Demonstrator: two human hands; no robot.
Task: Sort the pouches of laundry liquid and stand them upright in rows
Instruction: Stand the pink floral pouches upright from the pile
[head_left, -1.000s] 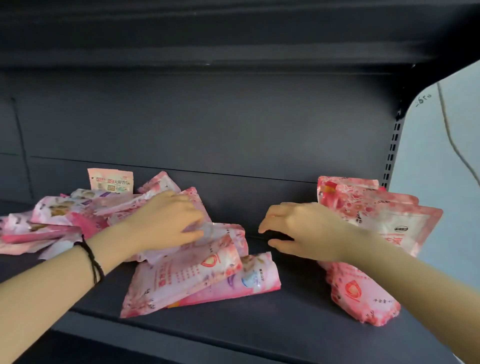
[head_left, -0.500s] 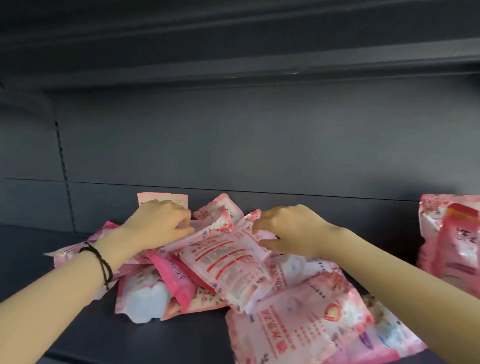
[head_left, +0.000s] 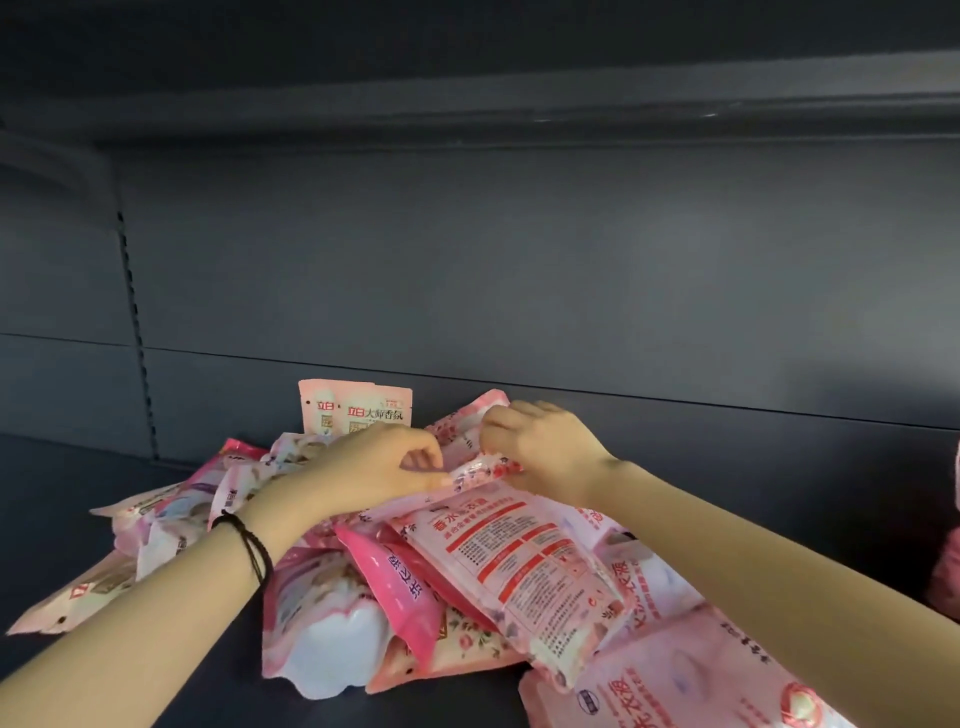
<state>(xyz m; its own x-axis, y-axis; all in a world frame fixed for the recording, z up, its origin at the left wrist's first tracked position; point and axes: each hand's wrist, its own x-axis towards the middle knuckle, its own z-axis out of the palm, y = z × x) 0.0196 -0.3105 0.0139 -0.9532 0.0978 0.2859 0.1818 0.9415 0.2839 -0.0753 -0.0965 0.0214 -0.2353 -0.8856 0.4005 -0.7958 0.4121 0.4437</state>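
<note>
Head view: on the dark shelf (head_left: 78, 499) a loose heap of pouches (head_left: 332, 649) lies flat and overlapping, pink and white, none of the heap standing. Both hands meet at the crumpled top edge of the printed pouch (head_left: 519, 566), which lies on top of the heap with its red-lettered back facing up and its bottom end pointing toward the camera. The left hand (head_left: 374, 462) has its fingers curled, and thumb and forefinger pinch the left end of that edge. The right hand (head_left: 545, 447) curls over the right end of the same edge with the thumb beneath. Half a second ago the left hand rested further back and left on other pouches, near the upright pouch (head_left: 356, 410); it has since crossed to join the right hand, which was already at this pouch's top. The printed pouch lies where it did, though its upper edge is now bunched between the two hands. The upright pouch leans on the back panel (head_left: 571, 286) behind the heap, as before. A deep pink pouch (head_left: 400, 577) lies tucked under the printed one's left side. A black hair tie (head_left: 249, 545) circles the left wrist. The standing pouches at the right (head_left: 948, 571), plain a second ago, now show only as a sliver at the frame's edge.
</note>
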